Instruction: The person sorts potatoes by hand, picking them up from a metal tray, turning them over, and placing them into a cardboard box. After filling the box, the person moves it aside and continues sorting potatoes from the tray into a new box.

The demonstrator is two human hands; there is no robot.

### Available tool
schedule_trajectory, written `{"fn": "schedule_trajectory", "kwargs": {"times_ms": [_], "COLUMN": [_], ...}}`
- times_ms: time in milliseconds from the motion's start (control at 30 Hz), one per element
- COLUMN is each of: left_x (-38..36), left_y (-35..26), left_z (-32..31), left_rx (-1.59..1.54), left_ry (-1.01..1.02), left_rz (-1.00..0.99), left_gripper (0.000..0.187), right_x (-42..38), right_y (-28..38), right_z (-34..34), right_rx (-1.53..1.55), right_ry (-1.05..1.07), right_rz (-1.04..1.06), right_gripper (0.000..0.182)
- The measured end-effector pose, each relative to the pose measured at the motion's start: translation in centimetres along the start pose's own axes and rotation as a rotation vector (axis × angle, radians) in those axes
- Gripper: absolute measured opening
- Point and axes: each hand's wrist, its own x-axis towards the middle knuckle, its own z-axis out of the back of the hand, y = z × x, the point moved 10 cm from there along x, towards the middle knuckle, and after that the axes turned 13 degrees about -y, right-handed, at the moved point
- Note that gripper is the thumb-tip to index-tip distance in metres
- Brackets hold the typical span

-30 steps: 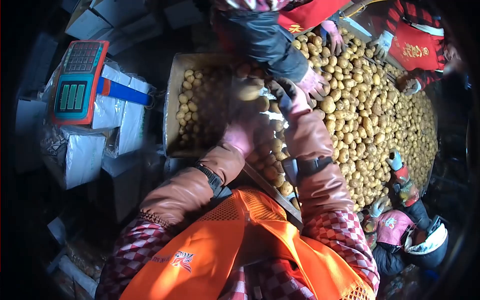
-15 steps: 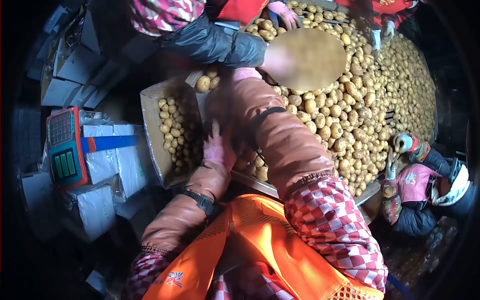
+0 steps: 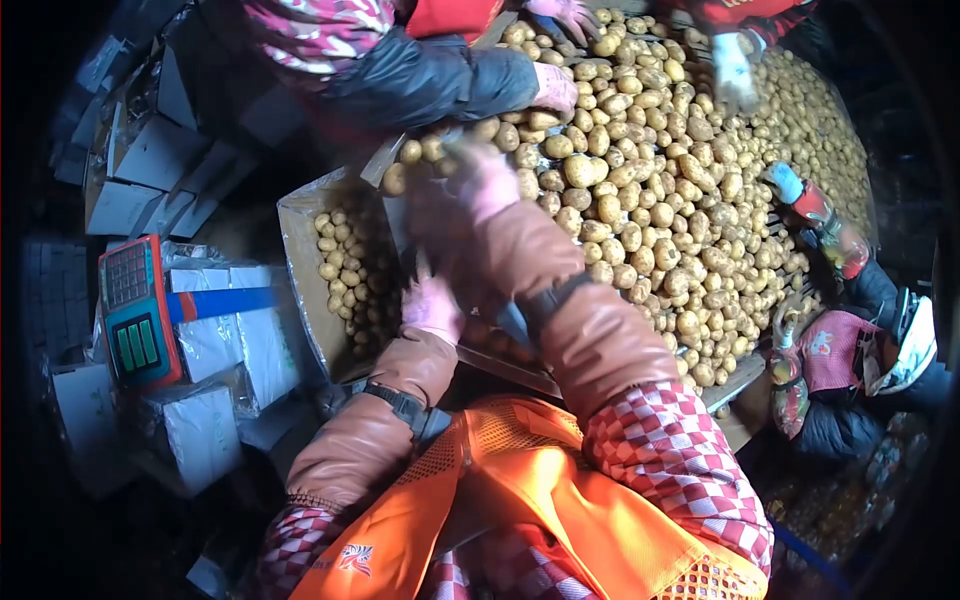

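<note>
My left hand (image 3: 433,308), in a pink glove, is at the right side of a cardboard box (image 3: 302,250); its fingers are stretched out. Small potatoes (image 3: 340,262) lie inside that box, on its left side. Further up, my right hand (image 3: 488,186), also in a pink glove, reaches over the edge of the big potato heap (image 3: 650,215). Motion smears its fingers, and I cannot tell whether they grip a potato. A few potatoes (image 3: 397,180) sit just left of it. The area between my two hands is dark and blurred.
A co-worker's gloved hand (image 3: 555,88) rests on the heap at the top, and another person's white glove (image 3: 733,75) is further right. A third person (image 3: 840,350) stands at the right. At left, a red and teal scale display (image 3: 140,315) stands by wrapped boxes (image 3: 205,425).
My right hand has come back from under the co-worker's sleeve, down toward me. My left hand stays near the box. The co-worker's hand and the person at right have shifted.
</note>
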Motion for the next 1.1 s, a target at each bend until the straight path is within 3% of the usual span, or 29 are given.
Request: {"fn": "schedule_trajectory", "kwargs": {"times_ms": [67,133,167,200,233,267,300,333,367,433,467,533,600,633,733,867,967,1100], "left_x": [0.4,-0.1,0.0,0.1,0.0,0.0,-0.1,0.0,0.2,-0.2,-0.1,0.0,-0.2,-0.1,-0.1,-0.3,-0.1,-0.3], "left_y": [1.6,0.2,-0.8,-1.7,-2.1,-1.8,-1.5,-1.5,-1.7,-2.2,-2.1,-1.5,-1.5,-1.3,-1.3,-1.2,-1.5,-1.2], "left_z": [-3.6,-0.5,0.8,2.1,2.8,2.3,1.9,1.7,2.1,2.9,2.6,1.8,1.5,1.3,1.4,1.3,1.9,1.8], "left_rx": [-0.101,0.041,-0.024,-0.091,-0.078,-0.085,-0.061,-0.038,-0.055,-0.086,-0.073,-0.044,-0.049,-0.041,-0.043,-0.014,-0.032,-0.036], "left_ry": [0.059,0.007,-0.084,-0.174,-0.158,-0.148,-0.143,-0.142,-0.143,-0.128,-0.141,-0.167,-0.168,-0.168,-0.173,-0.184,-0.189,-0.216], "left_rz": [-0.045,-0.029,-0.057,-0.085,-0.075,-0.057,-0.061,-0.063,-0.057,-0.043,-0.053,-0.068,-0.067,-0.068,-0.072,-0.068,-0.065,-0.083], "left_gripper": [0.071,0.070,0.068,0.067,0.060,0.060,0.063,0.066,0.063,0.058,0.060,0.064,0.064,0.064,0.064,0.063,0.062,0.061], "right_x": [0.0,0.7,0.9,1.3,1.3,-1.3,-4.8,-5.0,-6.9,-9.3,-11.2,-11.7,-10.3,-8.2,-7.8,-7.3,-6.3,-3.0], "right_y": [5.8,4.8,2.6,1.1,0.0,-2.3,-6.2,-3.0,-3.1,-1.2,-1.0,-0.2,-1.0,-2.4,-10.5,-11.9,-10.0,0.2], "right_z": [1.3,5.8,8.8,12.6,15.2,17.7,19.0,19.7,21.3,23.5,24.6,26.8,30.9,31.7,30.6,27.9,27.5,27.9], "right_rx": [0.174,-0.004,-0.183,-0.430,-0.759,-0.988,-0.778,-0.860,-0.924,-0.919,-0.939,-0.790,-0.634,-0.705,-0.818,-0.977,-1.001,-0.923], "right_ry": [0.161,0.064,0.071,-0.096,0.100,0.165,0.146,0.378,0.379,0.526,0.644,0.708,0.288,0.217,0.416,0.628,0.649,0.605], "right_rz": [-0.321,-0.369,-0.457,-0.197,-0.269,-0.414,-0.467,-0.425,-0.403,-0.590,-0.578,-0.839,-1.019,-0.846,-0.944,-0.860,-0.817,-0.763], "right_gripper": [0.048,0.047,0.046,0.045,0.043,0.051,0.052,0.053,0.047,0.030,0.025,0.026,0.025,0.024,0.022,0.021,0.022,0.023]}}
